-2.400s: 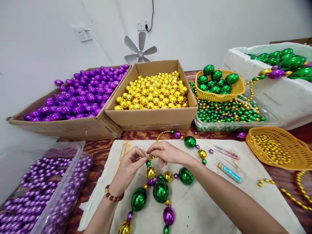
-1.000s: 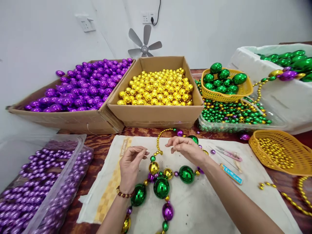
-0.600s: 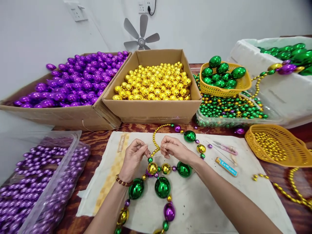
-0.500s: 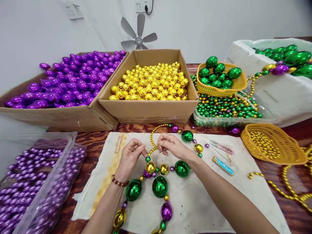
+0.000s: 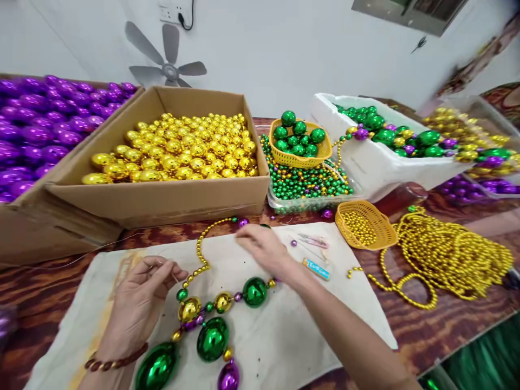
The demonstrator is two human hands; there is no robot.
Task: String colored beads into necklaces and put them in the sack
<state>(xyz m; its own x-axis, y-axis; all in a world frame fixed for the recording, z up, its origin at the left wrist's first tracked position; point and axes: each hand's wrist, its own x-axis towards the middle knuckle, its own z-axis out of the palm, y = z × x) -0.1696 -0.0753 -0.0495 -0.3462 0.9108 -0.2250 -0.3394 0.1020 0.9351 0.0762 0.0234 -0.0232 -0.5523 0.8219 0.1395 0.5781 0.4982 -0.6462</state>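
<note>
My left hand [image 5: 140,298], a wooden bead bracelet on its wrist, is closed with thumb and forefinger pinched on a thin thread at the near end of the small gold beads. My right hand [image 5: 266,252] is blurred over the far part of the cloth, its fingers bent down and partly hidden; whether it holds anything does not show. Between and below the hands lies a bead necklace [image 5: 213,338] of large green, gold and purple balls. Its small gold bead strand [image 5: 199,252] curves away towards the cardboard box.
Scissors [image 5: 312,240], a blue packet [image 5: 316,268] and a loose purple bead lie on the white cloth [image 5: 300,336]. Behind stand a box of gold balls [image 5: 162,203] and a yellow basket of green balls [image 5: 300,160]. At right are a basket of small gold beads [image 5: 382,230] and piled gold strands [image 5: 450,254].
My right hand has moved away from my left, to the right and forward. The left hand stays by the bead strand. The view has swung right, showing more gold strands.
</note>
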